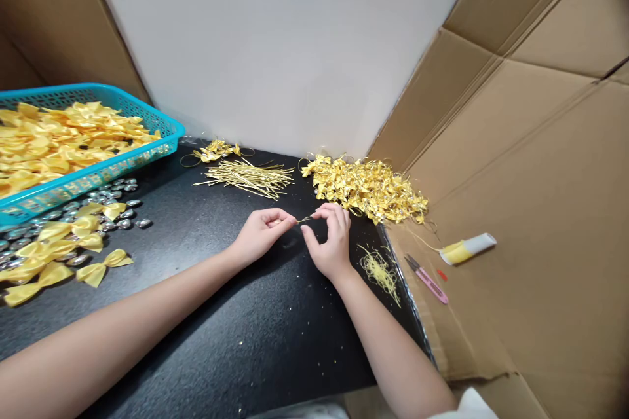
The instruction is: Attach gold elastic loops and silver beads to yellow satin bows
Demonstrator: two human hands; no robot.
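Note:
My left hand [265, 230] is closed in a pinch on a short, thin gold cord [303, 220], above the black tabletop. Facing it, my right hand [333, 239] has its thumb and fingers apart, curved around the cord's free end; whether a fingertip touches the cord I cannot tell. Behind both hands lies a bundle of straight gold cords [250, 177]. A heap of small yellow bows with gold loops [368, 186] sits just beyond my right hand.
At left stands a blue basket [170, 137] of yellow bows, with silver gems [125, 224] and loose bows [103, 268] before it. Thread scraps [381, 273], pink thread snips [427, 281] and a yellow thread spool [468, 249] lie at right. Cardboard walls [540, 209] flank the table.

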